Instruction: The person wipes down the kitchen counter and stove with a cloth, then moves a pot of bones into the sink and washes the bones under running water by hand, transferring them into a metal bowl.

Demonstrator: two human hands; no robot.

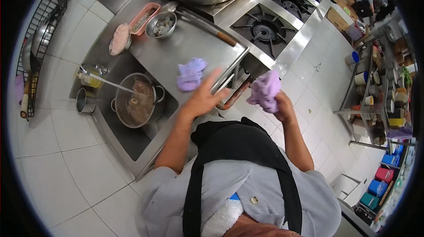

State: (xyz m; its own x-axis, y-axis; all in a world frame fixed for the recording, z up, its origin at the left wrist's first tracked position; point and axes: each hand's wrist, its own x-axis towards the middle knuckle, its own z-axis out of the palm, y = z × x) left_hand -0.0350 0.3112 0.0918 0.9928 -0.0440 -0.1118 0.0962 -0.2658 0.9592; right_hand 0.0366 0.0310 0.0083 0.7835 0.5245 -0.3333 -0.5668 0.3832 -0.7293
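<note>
Purple cloth (265, 90) is gripped in the right hand (285, 108), right of the steel counter (192, 42). The left hand (201, 100), fingers spread, is at the counter's near edge; a lilac cloth (191, 75) lies on the counter, a metal bowl (167, 35) at its far end.

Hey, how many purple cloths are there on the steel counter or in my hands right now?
2: one crumpled cloth lies on the steel counter, and one bunched cloth is in your right hand. None shows in your left hand.
</note>
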